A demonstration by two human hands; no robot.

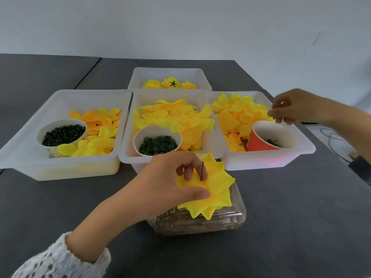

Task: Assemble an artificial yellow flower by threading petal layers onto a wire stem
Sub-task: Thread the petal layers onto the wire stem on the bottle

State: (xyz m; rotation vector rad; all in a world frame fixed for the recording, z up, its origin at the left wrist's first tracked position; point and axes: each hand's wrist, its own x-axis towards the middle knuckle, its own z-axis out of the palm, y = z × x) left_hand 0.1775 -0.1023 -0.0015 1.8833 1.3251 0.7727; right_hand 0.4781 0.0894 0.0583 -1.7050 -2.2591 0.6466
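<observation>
1. Left hand (172, 177): thumb and curled fingers pinch the flower (208, 189) by its stacked petal layers; it is held with the stem (201, 171) end up, presumably so the next layer can drop onto the wire; the flower sits above a clear box (220, 221) on the surface (60, 207).
2. Right hand (291, 107): fingers bent together over the right tray (301, 151), at the far edge of its petals (236, 113); it appears to pinch something, but what, if anything, cannot be told.
3. Trays: left tray (26, 157), middle tray (128, 157) and right tray stand side by side within reach, each with loose petals and a cup of green fittings, likely sorted by layer; the orange cup (261, 143) leans tilted, opening toward the person.
4. Back tray (140, 77): holds finished flowers (170, 84), well apart from the working hands.
5. Judged stage: several layers threaded; the next piece is being fetched.
</observation>
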